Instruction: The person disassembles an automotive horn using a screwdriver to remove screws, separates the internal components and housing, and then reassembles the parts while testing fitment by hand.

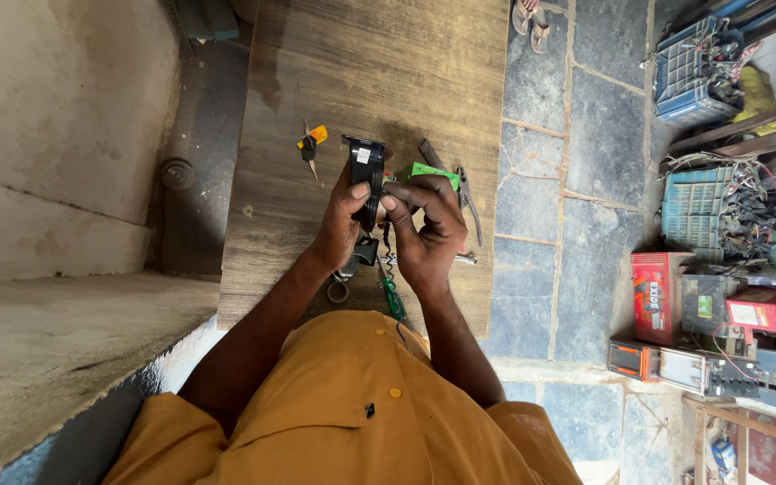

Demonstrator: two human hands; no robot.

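Up near the middle of the view, both hands meet over the wooden tabletop [361,63] and are clamped together on one black plastic part [365,175]; the left hand [341,224] grips it from the nine o'clock side with its thumb pressed on the black face, while the right hand [428,229] closes on it from three o'clock, thumb tip touching the same face just beside the left thumb; the part stands roughly upright, its top pointing to twelve o'clock, and carries a small pale sticker near the top; a green piece [431,171] shows at the right hand's fingertips, at about one o'clock from the part, though whether it is joined to the part I cannot tell; at ten o'clock from the hands a key with a yellow tag [312,144] lies flat on the tabletop, well apart from them; at two o'clock a pair of pliers [467,193] lies partly hidden behind the right hand; below the wrists, toward six o'clock, a green-handled screwdriver [392,296] and a small metal ring [338,291] rest on the tabletop near its edge; the person wears an orange shirt [343,413].
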